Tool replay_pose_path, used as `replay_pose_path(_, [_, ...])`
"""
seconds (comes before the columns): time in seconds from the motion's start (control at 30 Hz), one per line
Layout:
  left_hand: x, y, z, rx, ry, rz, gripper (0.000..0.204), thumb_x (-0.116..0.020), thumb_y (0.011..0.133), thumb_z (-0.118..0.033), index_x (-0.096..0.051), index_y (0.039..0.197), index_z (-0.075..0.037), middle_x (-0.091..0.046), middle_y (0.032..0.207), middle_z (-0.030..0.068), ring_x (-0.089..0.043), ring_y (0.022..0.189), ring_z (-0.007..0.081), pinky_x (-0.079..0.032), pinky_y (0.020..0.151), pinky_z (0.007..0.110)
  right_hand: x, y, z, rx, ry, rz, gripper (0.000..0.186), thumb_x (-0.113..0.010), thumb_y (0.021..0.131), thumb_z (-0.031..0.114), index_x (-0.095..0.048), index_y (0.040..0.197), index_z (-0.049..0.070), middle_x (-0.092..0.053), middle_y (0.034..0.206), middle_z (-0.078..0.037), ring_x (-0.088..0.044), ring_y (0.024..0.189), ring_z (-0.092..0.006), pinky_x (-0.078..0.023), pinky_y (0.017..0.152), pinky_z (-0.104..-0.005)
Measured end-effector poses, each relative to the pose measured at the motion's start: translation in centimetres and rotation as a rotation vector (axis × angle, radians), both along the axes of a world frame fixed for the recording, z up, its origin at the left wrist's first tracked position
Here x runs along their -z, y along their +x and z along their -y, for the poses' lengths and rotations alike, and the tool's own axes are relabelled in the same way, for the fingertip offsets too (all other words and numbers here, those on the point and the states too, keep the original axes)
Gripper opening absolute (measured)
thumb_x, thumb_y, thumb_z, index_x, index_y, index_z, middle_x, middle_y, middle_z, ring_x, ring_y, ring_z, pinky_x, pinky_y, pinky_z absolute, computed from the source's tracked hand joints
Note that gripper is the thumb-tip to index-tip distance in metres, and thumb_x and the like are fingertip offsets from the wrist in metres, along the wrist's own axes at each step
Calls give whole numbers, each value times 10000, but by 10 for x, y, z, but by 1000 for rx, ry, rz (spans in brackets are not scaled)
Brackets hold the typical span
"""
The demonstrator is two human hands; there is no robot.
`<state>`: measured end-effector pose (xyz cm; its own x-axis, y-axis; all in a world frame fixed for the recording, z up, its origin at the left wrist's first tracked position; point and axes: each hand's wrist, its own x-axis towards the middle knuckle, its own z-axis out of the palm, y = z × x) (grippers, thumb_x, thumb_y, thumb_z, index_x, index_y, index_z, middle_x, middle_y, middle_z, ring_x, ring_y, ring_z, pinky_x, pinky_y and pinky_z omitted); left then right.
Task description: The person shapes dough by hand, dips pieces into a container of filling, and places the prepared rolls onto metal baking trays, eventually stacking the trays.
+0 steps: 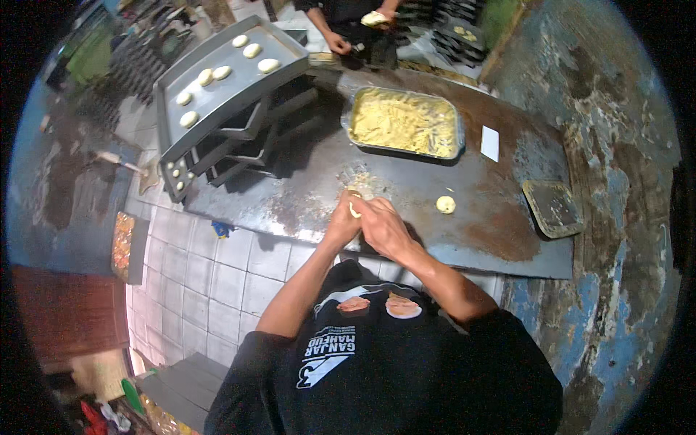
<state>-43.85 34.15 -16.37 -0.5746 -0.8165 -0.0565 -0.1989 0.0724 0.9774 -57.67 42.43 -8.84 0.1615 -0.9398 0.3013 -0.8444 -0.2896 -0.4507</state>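
My left hand (342,216) and my right hand (383,226) meet over the near middle of the metal table, fingers closed around a small pale dough piece (355,208), which is partly hidden. To their right a round dough ball (445,205) lies on the table. Beyond my hands stands a rectangular pan of yellow, creamy mixture (402,119), with a small white rectangular card (490,143) beside it.
Stacked metal trays (174,123), the top holding several dough rounds, lean over the table's (507,254) left end. An empty-looking shallow pan (552,208) lies at the right. A co-worker's hands (338,43) hold something pale across the table. A peeling wall (616,217) bounds the right.
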Motion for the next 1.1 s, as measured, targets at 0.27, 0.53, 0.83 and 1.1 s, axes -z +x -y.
replay_pose_path(0.27, [-62, 26, -54, 59, 520, -315, 305, -788, 900, -193, -644, 1151, -96, -676, 977, -11, -615, 861, 99, -496, 743, 262, 8, 29, -56, 239, -118, 567, 530, -525, 907, -3, -434, 1429, 6, -688, 1224, -181, -592, 1205, -382, -427, 1078, -457])
replay_pose_path(0.53, [-109, 33, -77, -158, 242, -241, 352, -674, 999, -276, -672, 1224, -6, -710, 1051, 55, -641, 953, 125, -513, 844, 287, 4, 53, -54, 407, -74, 973, 514, -724, 887, 80, -459, 1318, -16, -689, 1104, -141, -645, 1029, -258, -483, 955, -395])
replay_pose_path(0.83, [-148, 101, -77, 175, -98, 293, 439, -696, 946, -220, -654, 1352, -58, -739, 1189, 121, -676, 1031, 174, -532, 884, 331, -75, 56, -52, -187, 146, 335, 698, -716, 908, 32, -327, 1486, -6, -700, 1098, -138, -704, 977, -220, -584, 809, -369])
replay_pose_path(1.1, [-155, 122, -81, -173, -107, 5, 629, -676, 989, -297, -450, 1548, -117, -694, 1077, 73, -629, 948, 155, -494, 859, 276, -83, 58, -21, -251, 406, 1221, 734, -708, 911, -31, -305, 1523, 18, -696, 1067, -128, -676, 1009, -179, -546, 914, -313])
